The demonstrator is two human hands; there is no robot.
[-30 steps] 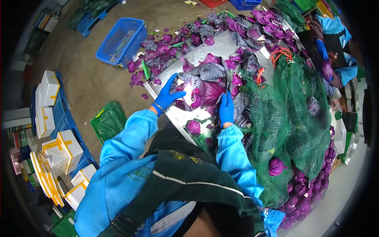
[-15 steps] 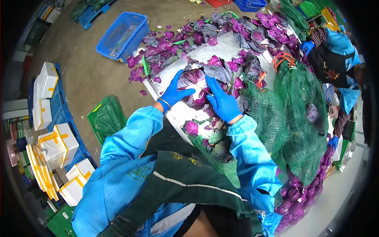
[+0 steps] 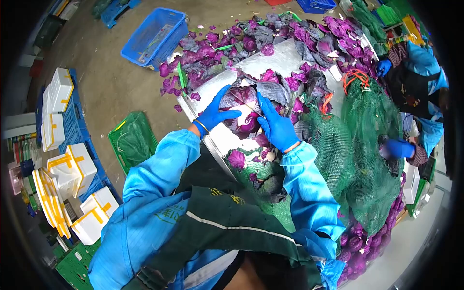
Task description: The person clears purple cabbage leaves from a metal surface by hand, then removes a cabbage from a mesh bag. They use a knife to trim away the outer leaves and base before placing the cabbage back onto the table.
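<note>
A red cabbage (image 3: 240, 99) with a pale cut base faces up on the metal table in front of me. My left hand (image 3: 216, 113), in a blue glove, grips its left side, thumb across the near face. Gloved in blue too, my right hand (image 3: 276, 124) is at the cabbage's right side, closed around a thin knife (image 3: 251, 108); the handle is hidden in the palm. The narrow blade lies across the cabbage's face. Loose dark outer leaves (image 3: 273, 92) spread just behind and right of it.
Trimmed leaves (image 3: 212, 53) heap along the table's far side (image 3: 270, 57). Green mesh sacks (image 3: 369, 145) stand at right, near a co-worker's gloved hand (image 3: 398, 148). A blue crate (image 3: 153, 38), a green crate (image 3: 133, 140) and white foam boxes (image 3: 82, 169) sit on the left.
The knife blade has shifted up and left across the cabbage, and more purple shows on its face. A co-worker's lower hand has moved up towards the mesh sack.
</note>
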